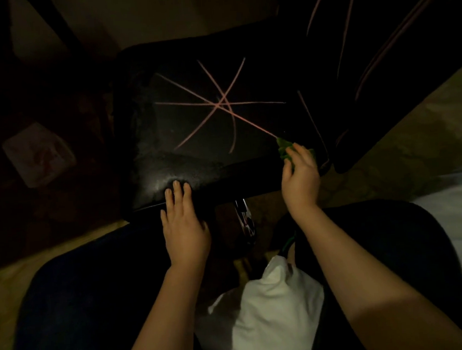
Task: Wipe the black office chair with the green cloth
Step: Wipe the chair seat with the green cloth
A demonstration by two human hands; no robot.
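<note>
While the left hand lies flat with straight fingers on the near edge of the seat, holding nothing, the right hand grips the green cloth, bunched up, at the seat's 4 o'clock corner. Only a crumpled bit of cloth shows past the fingers; its long axis cannot be told. Black office chair: back rises from the seat's 2 o'clock side, so the chair faces roughly 9 o'clock, its near edge running from 8 to 4 o'clock. Seat surface shiny, crossed by pink lines meeting near the middle; more pink lines on the back. Metal lever shows under the near edge. Room dim. Tan floor at 3 o'clock. Pale flat tray on the floor at 9 o'clock. White bundle at 6 o'clock between dark-clothed knees.
</note>
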